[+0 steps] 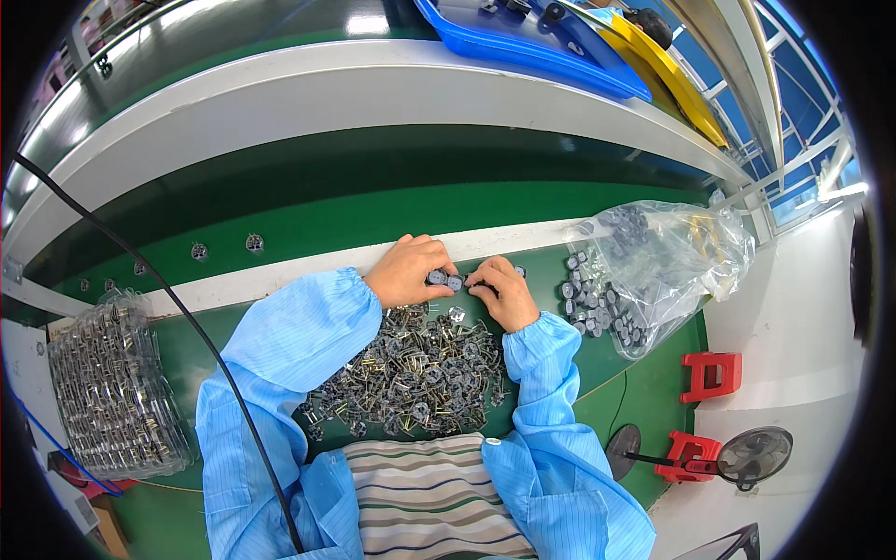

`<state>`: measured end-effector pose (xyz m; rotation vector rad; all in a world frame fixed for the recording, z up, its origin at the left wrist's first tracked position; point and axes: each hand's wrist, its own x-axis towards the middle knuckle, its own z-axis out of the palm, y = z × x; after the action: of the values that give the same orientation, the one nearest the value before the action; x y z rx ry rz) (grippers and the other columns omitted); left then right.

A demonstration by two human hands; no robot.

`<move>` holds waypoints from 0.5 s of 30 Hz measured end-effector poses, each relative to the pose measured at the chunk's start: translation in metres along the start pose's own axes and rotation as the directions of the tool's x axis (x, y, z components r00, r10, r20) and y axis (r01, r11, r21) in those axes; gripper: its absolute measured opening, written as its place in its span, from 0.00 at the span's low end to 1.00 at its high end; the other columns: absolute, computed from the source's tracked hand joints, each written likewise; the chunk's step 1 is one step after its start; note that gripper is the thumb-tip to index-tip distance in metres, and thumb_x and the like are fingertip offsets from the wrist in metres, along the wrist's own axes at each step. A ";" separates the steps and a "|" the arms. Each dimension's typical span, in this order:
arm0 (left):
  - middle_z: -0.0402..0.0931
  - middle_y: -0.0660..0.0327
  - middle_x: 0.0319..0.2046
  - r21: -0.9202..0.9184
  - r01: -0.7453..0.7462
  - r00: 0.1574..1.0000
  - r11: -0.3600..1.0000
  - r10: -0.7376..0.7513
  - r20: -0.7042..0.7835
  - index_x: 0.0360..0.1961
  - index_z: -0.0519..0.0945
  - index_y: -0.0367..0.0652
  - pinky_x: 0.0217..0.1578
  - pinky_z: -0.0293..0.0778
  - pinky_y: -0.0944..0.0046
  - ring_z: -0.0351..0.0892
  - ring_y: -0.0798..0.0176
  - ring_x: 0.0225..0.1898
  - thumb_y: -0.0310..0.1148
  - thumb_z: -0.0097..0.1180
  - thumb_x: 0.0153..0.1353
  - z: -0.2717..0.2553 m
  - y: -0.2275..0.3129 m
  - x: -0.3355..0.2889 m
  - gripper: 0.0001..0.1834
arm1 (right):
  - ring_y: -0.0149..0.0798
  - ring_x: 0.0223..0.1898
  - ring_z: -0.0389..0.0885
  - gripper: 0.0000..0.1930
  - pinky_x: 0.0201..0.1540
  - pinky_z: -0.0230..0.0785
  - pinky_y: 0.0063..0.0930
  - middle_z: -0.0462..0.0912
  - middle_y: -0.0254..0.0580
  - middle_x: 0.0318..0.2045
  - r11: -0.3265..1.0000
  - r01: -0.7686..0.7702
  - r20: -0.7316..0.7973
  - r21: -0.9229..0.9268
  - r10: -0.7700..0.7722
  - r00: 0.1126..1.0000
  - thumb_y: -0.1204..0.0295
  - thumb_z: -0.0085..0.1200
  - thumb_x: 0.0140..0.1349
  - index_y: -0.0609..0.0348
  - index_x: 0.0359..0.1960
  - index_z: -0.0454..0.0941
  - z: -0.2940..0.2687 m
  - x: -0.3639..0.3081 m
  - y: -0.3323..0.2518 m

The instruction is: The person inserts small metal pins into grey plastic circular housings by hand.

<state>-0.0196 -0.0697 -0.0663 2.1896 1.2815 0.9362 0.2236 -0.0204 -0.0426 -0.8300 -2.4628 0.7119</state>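
Observation:
My left hand (409,272) is closed, its thumb and fingers pinching small grey round plastic parts (455,282) at the fingertips. Close on its right, my right hand (505,297) is pinched too; a sliver of something dark shows at its fingertips, too small to name. Both hands are over the far edge of a large heap of small round parts with metal pins (420,373), spread on the green tabletop between my forearms. To the right, more grey round parts (588,301) spill beside the mouth of a clear plastic bag (686,261).
Stacked clear trays (117,392) full of metal parts stand at the left. A black cable (149,271) crosses the left side. Beyond the pale ledge sit a few single parts (254,243). A blue tray (541,47) rests on the shelf above. Red stools (711,375) and a fan (754,457) stand at right.

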 end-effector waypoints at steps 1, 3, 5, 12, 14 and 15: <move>0.78 0.66 0.39 0.000 0.000 1.000 1.000 0.000 0.001 0.40 0.85 0.51 0.51 0.65 0.55 0.75 0.58 0.50 0.43 0.73 0.55 0.000 0.000 0.000 0.15 | 0.51 0.45 0.79 0.13 0.46 0.74 0.39 0.77 0.45 0.40 1.000 -0.018 -0.004 0.011 0.018 1.000 0.85 0.61 0.53 0.56 0.40 0.83 0.002 0.000 0.003; 0.78 0.66 0.39 0.002 0.000 1.000 1.000 0.000 0.000 0.40 0.85 0.51 0.51 0.65 0.55 0.75 0.58 0.50 0.43 0.73 0.55 0.001 0.000 0.000 0.15 | 0.51 0.45 0.79 0.12 0.46 0.74 0.39 0.77 0.44 0.39 0.999 -0.036 -0.007 0.021 0.036 0.999 0.85 0.61 0.53 0.57 0.38 0.83 0.004 -0.001 0.006; 0.78 0.66 0.39 0.004 0.000 1.000 1.000 0.000 -0.004 0.40 0.85 0.51 0.51 0.65 0.55 0.75 0.58 0.50 0.43 0.73 0.55 0.001 0.000 0.000 0.15 | 0.51 0.45 0.79 0.11 0.46 0.74 0.39 0.78 0.44 0.38 1.000 0.003 -0.033 0.029 -0.002 0.999 0.85 0.61 0.53 0.57 0.38 0.83 0.001 -0.003 0.008; 0.78 0.66 0.38 0.005 0.005 1.000 1.000 -0.005 0.005 0.39 0.85 0.51 0.50 0.65 0.55 0.75 0.58 0.49 0.44 0.73 0.55 0.001 -0.002 -0.002 0.15 | 0.49 0.43 0.79 0.10 0.46 0.73 0.40 0.80 0.43 0.37 0.978 -0.180 -0.132 0.105 0.193 0.972 0.82 0.64 0.52 0.57 0.36 0.83 -0.010 -0.003 -0.011; 0.78 0.66 0.38 0.005 -0.004 1.000 1.000 0.004 -0.001 0.39 0.85 0.50 0.50 0.65 0.55 0.75 0.58 0.48 0.44 0.72 0.55 0.001 -0.001 -0.001 0.15 | 0.46 0.41 0.79 0.11 0.45 0.70 0.40 0.80 0.40 0.37 0.983 -0.177 -0.150 -0.056 0.167 0.974 0.79 0.66 0.52 0.55 0.38 0.83 -0.006 -0.006 -0.004; 0.78 0.66 0.38 0.002 -0.005 1.000 1.000 0.005 -0.002 0.39 0.85 0.50 0.50 0.65 0.55 0.75 0.58 0.48 0.44 0.73 0.55 0.001 0.000 0.000 0.15 | 0.46 0.41 0.79 0.11 0.45 0.70 0.40 0.80 0.40 0.37 0.982 -0.179 -0.152 -0.058 0.169 0.974 0.79 0.66 0.52 0.55 0.38 0.83 -0.005 -0.007 0.004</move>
<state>-0.0188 -0.0695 -0.0673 2.1949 1.2796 0.9398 0.2332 -0.0207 -0.0425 -1.0963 -2.3150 0.6019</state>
